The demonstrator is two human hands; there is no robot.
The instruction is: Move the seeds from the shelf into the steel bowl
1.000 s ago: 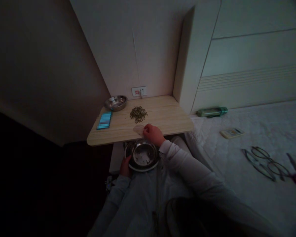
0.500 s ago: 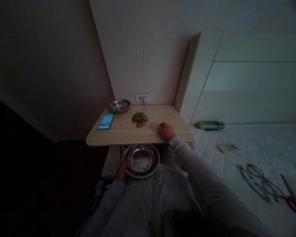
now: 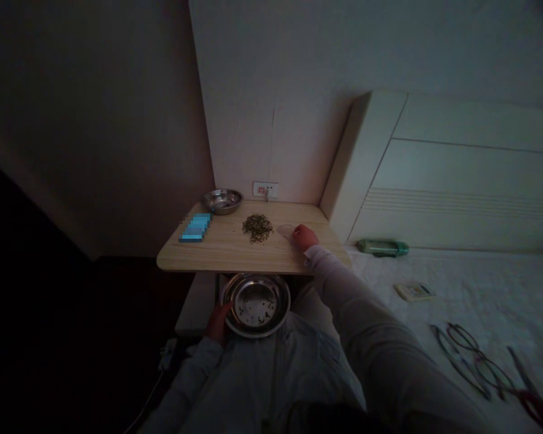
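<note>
My left hand (image 3: 218, 322) grips the left rim of a shiny metal basin (image 3: 257, 331) at my lap, just below the table's front edge. A few small dark bits lie in its bottom. Over the wooden tabletop (image 3: 235, 258), my right hand (image 3: 304, 239) is closed on a thin, pale translucent piece (image 3: 285, 230) whose exact kind I cannot make out. Its free end points left, towards a loose heap of small greenish-brown seed-like grains (image 3: 257, 228), with a small gap between them. A metal bowl (image 3: 223, 202) stands at the table's back left corner.
A pixelated phone-like screen (image 3: 195, 228) lies on the table's left side. A plug sits in the wall socket (image 3: 265, 190) behind. On the bed at right are a green bottle (image 3: 382, 248), a small yellowish packet (image 3: 414, 292), glasses (image 3: 482, 361) and red-handled scissors (image 3: 536, 405).
The camera view has shifted, so the scene sits slightly lower. Both hands keep their holds; the right hand and translucent piece stay beside the grain heap.
</note>
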